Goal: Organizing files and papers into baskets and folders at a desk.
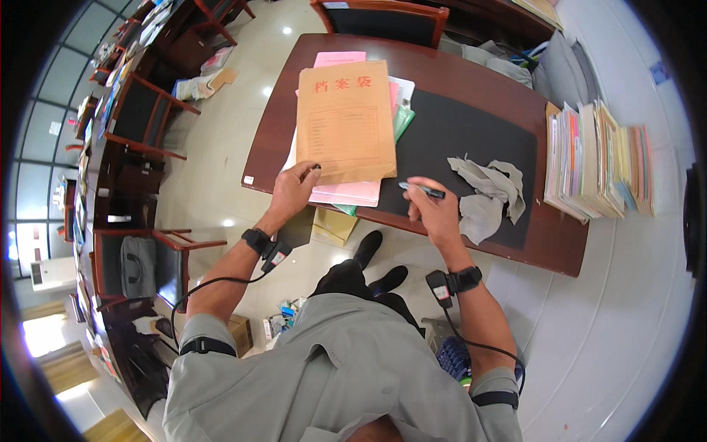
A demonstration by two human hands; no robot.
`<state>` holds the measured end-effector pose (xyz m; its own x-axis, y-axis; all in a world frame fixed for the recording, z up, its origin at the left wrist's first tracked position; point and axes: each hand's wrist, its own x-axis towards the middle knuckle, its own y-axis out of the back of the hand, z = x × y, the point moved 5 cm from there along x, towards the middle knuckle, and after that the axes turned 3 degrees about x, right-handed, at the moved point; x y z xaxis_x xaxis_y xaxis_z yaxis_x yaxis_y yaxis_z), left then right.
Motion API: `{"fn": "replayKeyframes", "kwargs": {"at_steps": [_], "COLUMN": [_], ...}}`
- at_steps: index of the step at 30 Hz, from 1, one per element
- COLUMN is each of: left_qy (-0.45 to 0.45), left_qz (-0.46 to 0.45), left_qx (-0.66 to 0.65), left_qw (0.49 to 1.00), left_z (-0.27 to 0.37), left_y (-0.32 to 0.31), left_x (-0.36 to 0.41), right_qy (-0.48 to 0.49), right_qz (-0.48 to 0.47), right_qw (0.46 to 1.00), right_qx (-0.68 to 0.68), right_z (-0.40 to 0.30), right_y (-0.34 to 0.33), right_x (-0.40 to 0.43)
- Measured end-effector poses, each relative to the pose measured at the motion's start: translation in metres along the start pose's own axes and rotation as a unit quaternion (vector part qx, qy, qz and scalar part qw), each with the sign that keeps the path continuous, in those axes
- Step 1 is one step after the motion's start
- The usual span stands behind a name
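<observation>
A brown kraft-paper document envelope point(347, 132) with red print lies on top of a stack of papers on the desk. At its lower left corner is my left hand point(295, 185), pinching a small black piece point(317, 166) that looks like a marker cap. My right hand point(436, 212) grips a black marker pen point(432, 191), its uncapped tip pointing left, just right of the envelope's lower corner. Pink sheets point(348, 193) stick out below the envelope, and a green folder point(404, 121) shows at its right side.
A crumpled grey cloth point(491, 193) lies on the desk's black inlay point(442, 132). Files point(585, 160) stand in a row at the right end of the wooden desk point(558, 257). A chair point(381, 22) stands behind it. A yellow envelope point(334, 225) is below the front edge.
</observation>
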<state>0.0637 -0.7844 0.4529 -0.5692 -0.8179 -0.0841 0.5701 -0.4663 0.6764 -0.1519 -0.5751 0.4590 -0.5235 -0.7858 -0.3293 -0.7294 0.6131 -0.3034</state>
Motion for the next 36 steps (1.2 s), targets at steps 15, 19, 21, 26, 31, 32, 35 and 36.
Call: {"fn": "replayKeyframes", "kwargs": {"at_steps": [15,19,21,26,31,32,35,36], "left_qy": [-0.158,-0.156,-0.166,-0.164,-0.159,-0.158,-0.149,-0.139], "left_qz": [0.037,0.030,0.032,0.021,0.020,0.026,0.020,0.008], "left_qx": [0.034,0.029,0.032,0.034,0.032,0.032,0.008,-0.015], "left_qw": [0.986,0.987,0.985,0.986,0.987,0.987,0.989,0.990], "left_z": [-0.003,-0.005,-0.006,-0.009,-0.009,-0.008,0.007,0.011], "left_y": [-0.018,-0.020,-0.020,-0.023,-0.022,-0.021,-0.015,-0.015], "left_x": [0.004,0.005,0.005,0.008,0.008,0.007,0.002,-0.001], "right_qy": [0.074,0.099,0.121,0.106,0.089,0.080,0.040,0.008], "right_qz": [0.001,-0.022,-0.028,-0.002,-0.002,0.005,0.011,0.009], "right_qw": [0.968,0.950,0.930,0.930,0.961,0.970,0.986,0.993], "right_qx": [-0.238,-0.294,-0.345,-0.352,-0.263,-0.231,-0.158,-0.118], "right_z": [0.034,0.039,0.035,0.034,0.023,0.022,0.015,0.015], "right_y": [-0.075,-0.083,-0.087,-0.079,-0.072,-0.069,-0.059,-0.054], "right_x": [0.075,0.075,0.072,0.071,0.062,0.059,0.046,0.040]}}
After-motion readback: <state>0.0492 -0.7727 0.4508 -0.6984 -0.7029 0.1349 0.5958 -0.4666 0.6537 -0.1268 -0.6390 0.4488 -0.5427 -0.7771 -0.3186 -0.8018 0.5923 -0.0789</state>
